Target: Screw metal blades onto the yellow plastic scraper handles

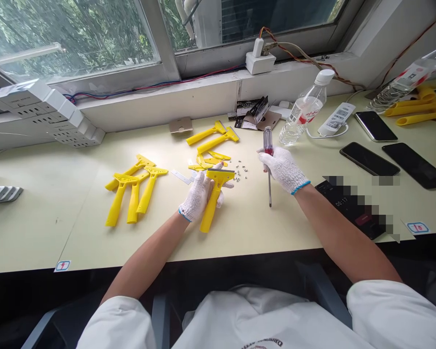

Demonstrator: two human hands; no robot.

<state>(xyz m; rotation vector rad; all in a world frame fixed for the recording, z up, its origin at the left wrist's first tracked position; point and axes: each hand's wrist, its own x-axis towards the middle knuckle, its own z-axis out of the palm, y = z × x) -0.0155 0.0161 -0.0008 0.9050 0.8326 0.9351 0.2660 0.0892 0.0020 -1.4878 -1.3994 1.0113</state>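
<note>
My gloved left hand is closed around a yellow scraper, whose blade edge faces away from me and whose handle points back toward my body. In my gloved right hand is a screwdriver, held upright with the shaft down and its clear-and-red handle on top. Just beyond my left hand lie small screws and nuts, loose yellow plates and thin metal blades. Two more yellow scrapers rest behind these parts. Several yellow scrapers are grouped to the left.
A water bottle, a power strip and several phones occupy the right side. Opened black packaging and a small cardboard piece sit by the wall. White boxes stand at the back left. The table's front edge runs before me.
</note>
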